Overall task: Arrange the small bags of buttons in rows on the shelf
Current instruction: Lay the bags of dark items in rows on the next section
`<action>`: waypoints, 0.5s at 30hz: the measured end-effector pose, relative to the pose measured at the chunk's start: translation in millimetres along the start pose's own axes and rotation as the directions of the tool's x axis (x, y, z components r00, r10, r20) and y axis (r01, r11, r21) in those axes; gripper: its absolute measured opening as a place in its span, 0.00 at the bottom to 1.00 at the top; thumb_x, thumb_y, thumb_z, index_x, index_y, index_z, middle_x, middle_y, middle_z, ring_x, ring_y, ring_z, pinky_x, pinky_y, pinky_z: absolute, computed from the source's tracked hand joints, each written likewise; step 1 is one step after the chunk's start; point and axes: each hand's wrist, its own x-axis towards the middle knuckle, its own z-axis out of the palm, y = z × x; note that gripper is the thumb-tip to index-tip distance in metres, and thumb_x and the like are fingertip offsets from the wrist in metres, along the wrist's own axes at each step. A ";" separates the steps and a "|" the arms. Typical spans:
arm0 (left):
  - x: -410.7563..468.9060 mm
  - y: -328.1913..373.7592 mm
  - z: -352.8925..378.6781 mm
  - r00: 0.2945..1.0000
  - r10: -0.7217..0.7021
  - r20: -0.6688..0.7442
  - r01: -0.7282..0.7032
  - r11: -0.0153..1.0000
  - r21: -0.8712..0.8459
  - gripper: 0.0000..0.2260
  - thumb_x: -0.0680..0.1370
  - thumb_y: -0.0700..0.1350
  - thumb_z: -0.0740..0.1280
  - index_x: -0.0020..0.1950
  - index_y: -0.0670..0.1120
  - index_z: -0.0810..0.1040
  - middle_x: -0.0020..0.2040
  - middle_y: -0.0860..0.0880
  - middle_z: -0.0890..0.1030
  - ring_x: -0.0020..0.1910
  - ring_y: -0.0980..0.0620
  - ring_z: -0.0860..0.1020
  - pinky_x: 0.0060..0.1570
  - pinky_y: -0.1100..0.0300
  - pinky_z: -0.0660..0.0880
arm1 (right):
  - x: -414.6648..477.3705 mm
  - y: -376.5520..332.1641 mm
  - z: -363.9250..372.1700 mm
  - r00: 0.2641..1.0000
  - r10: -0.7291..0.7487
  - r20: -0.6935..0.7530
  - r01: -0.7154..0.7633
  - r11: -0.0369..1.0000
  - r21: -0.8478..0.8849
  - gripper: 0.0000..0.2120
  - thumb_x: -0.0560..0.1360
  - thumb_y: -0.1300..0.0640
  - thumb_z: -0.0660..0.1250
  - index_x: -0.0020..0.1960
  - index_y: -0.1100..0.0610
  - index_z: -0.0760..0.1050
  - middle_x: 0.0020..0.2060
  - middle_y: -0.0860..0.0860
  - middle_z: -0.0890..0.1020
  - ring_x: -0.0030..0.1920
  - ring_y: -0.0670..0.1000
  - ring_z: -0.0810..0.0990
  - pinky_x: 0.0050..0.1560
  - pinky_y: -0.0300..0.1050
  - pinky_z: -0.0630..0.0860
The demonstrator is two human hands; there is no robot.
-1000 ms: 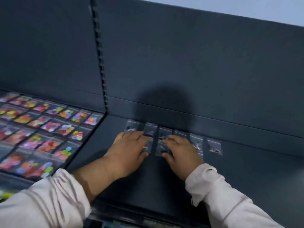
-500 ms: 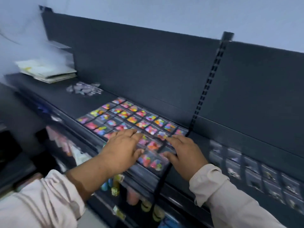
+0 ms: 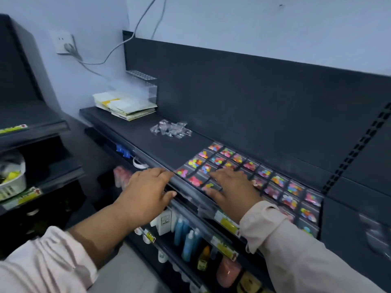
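Loose bags (image 3: 171,128) beyond both hands

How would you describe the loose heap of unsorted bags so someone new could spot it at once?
Start on the long dark shelf and go to the stack of papers at its far left end. Just right of that lies the heap of clear bags. Unlike the colourful button bags laid in a grid, it is jumbled and nearly colourless.

Both hands, left (image 3: 148,193) and right (image 3: 233,190), hover flat over rows of button bags (image 3: 275,182) on the dark shelf (image 3: 152,142).
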 end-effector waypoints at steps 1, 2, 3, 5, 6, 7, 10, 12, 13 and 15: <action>4.3 -8.0 -1.0 1.000 -0.009 -0.007 0.009 1.000 -0.006 0.25 0.78 0.58 0.60 0.73 0.52 0.63 0.69 0.54 0.70 0.68 0.52 0.67 0.68 0.52 0.63 | 8.9 -4.4 -0.3 1.000 0.000 0.008 0.000 1.000 0.003 0.24 0.78 0.44 0.58 0.71 0.51 0.63 0.69 0.48 0.67 0.69 0.51 0.64 0.68 0.44 0.60; 9.7 -16.6 -1.0 1.000 -0.019 -0.005 0.019 1.000 -0.008 0.25 0.78 0.58 0.59 0.73 0.52 0.63 0.69 0.54 0.70 0.68 0.52 0.67 0.68 0.52 0.63 | 19.5 -8.0 -0.1 1.000 -0.002 0.014 0.002 1.000 0.005 0.23 0.78 0.45 0.58 0.70 0.51 0.63 0.69 0.48 0.68 0.69 0.51 0.64 0.68 0.45 0.61; 15.4 -24.0 -0.4 1.000 -0.031 0.002 0.031 0.999 -0.009 0.25 0.78 0.58 0.59 0.73 0.51 0.63 0.69 0.54 0.70 0.68 0.52 0.68 0.69 0.52 0.63 | 29.5 -10.4 0.5 1.000 -0.005 0.017 0.005 1.000 0.006 0.23 0.77 0.45 0.59 0.70 0.51 0.63 0.69 0.48 0.68 0.69 0.51 0.64 0.68 0.46 0.61; 30.4 -38.5 1.2 0.999 -0.051 0.005 0.051 0.998 -0.023 0.25 0.78 0.58 0.59 0.73 0.51 0.63 0.70 0.53 0.69 0.68 0.51 0.68 0.68 0.52 0.64 | 54.1 -11.7 3.7 0.999 -0.018 0.030 0.017 1.000 0.015 0.24 0.77 0.46 0.59 0.71 0.51 0.64 0.69 0.49 0.68 0.69 0.52 0.64 0.69 0.47 0.62; 37.7 -43.8 2.2 0.998 -0.058 0.010 0.058 0.998 -0.026 0.25 0.78 0.58 0.59 0.74 0.51 0.63 0.70 0.53 0.69 0.68 0.51 0.68 0.68 0.51 0.64 | 65.3 -11.4 5.1 0.999 -0.025 0.035 0.025 1.000 0.017 0.24 0.77 0.45 0.59 0.70 0.51 0.64 0.69 0.49 0.68 0.69 0.52 0.65 0.69 0.48 0.63; 47.7 -50.5 2.7 0.998 -0.067 0.011 0.068 0.997 -0.025 0.25 0.78 0.58 0.59 0.74 0.51 0.63 0.70 0.52 0.69 0.68 0.50 0.68 0.68 0.51 0.64 | 80.8 -9.8 7.7 0.999 -0.035 0.034 0.034 0.999 0.014 0.24 0.77 0.45 0.60 0.70 0.51 0.65 0.68 0.49 0.69 0.68 0.52 0.66 0.69 0.49 0.64; 80.3 -70.5 4.4 0.995 -0.102 0.006 0.102 0.995 -0.021 0.25 0.78 0.58 0.59 0.74 0.51 0.63 0.70 0.52 0.68 0.67 0.50 0.69 0.67 0.52 0.66 | 127.9 -1.8 14.9 0.999 -0.026 0.033 0.025 0.999 0.027 0.23 0.76 0.45 0.61 0.69 0.51 0.66 0.68 0.49 0.69 0.68 0.52 0.67 0.68 0.49 0.65; 103.1 -84.0 4.5 0.991 -0.136 0.014 0.136 0.991 -0.018 0.26 0.78 0.58 0.60 0.74 0.50 0.62 0.71 0.51 0.68 0.65 0.50 0.71 0.65 0.52 0.68 | 159.6 3.2 18.9 0.999 -0.024 0.038 0.022 0.999 0.040 0.23 0.76 0.44 0.61 0.69 0.51 0.66 0.68 0.49 0.70 0.67 0.53 0.68 0.67 0.50 0.66; 114.4 -90.9 5.2 0.988 -0.155 0.016 0.155 0.988 -0.016 0.26 0.78 0.58 0.60 0.74 0.50 0.62 0.71 0.50 0.68 0.64 0.49 0.73 0.64 0.52 0.69 | 175.1 5.5 21.2 0.999 -0.027 0.038 0.026 0.999 0.041 0.23 0.75 0.44 0.61 0.68 0.51 0.67 0.67 0.50 0.70 0.66 0.53 0.69 0.67 0.50 0.67; 136.7 -105.3 7.4 0.978 -0.206 0.024 0.207 0.978 -0.031 0.26 0.78 0.57 0.60 0.74 0.50 0.62 0.71 0.49 0.68 0.61 0.49 0.75 0.62 0.52 0.70 | 206.4 8.3 25.3 0.999 -0.024 0.049 0.021 0.997 0.068 0.23 0.75 0.44 0.61 0.68 0.51 0.68 0.67 0.50 0.71 0.65 0.53 0.70 0.65 0.50 0.68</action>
